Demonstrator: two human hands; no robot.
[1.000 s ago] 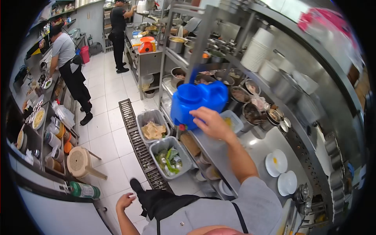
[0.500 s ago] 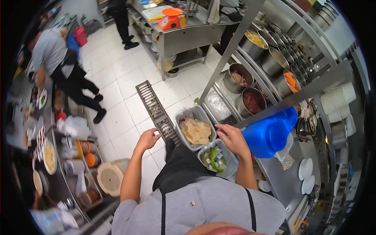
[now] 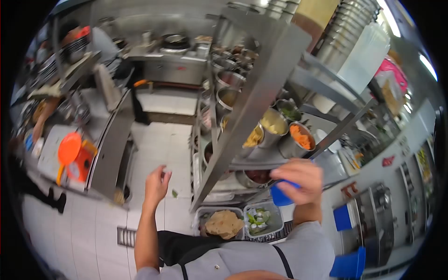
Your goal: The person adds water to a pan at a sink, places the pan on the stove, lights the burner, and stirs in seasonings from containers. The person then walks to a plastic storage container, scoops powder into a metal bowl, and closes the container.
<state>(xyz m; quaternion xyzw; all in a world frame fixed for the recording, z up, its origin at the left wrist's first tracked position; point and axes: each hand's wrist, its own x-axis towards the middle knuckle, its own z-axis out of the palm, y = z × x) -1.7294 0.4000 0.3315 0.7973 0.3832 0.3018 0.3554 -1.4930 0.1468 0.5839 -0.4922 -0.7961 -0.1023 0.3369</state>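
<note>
At the far left, a person in a grey top (image 3: 106, 46) leaned over a crowded work surface. Nearer, an orange kitchen scale (image 3: 77, 158) sat on a metal table (image 3: 108, 154), and the dark-clad legs of another person (image 3: 35, 186) showed at the left edge. A stove (image 3: 175, 67) with a dark pan (image 3: 174, 42) on top stood against the far wall.

Left of centre, the wearer's left hand (image 3: 157, 185) was held out over the white tiled floor (image 3: 175, 154), its fingers loosely bent and its palm turned inward. A small green leaf (image 3: 174, 192) lay on the tiles just to its right.

A tall metal rack (image 3: 252, 102) rose to the right of this, holding metal pots: one of yellow shreds (image 3: 253, 136), one of pale yellow pieces (image 3: 274, 122) and one of orange strips (image 3: 301, 136). At the near foot of the rack, a bin with crumpled brown paper (image 3: 224, 224) stood just left of a bin with green scraps (image 3: 258, 219).

The right hand (image 3: 301, 179) was raised at the right, blurred, its fingers bent and close together. It partly hid a blue plastic container (image 3: 281, 193) above the bin with green scraps; whether they touched could not be told. At the near right was a larger blue object (image 3: 349, 262).
</note>
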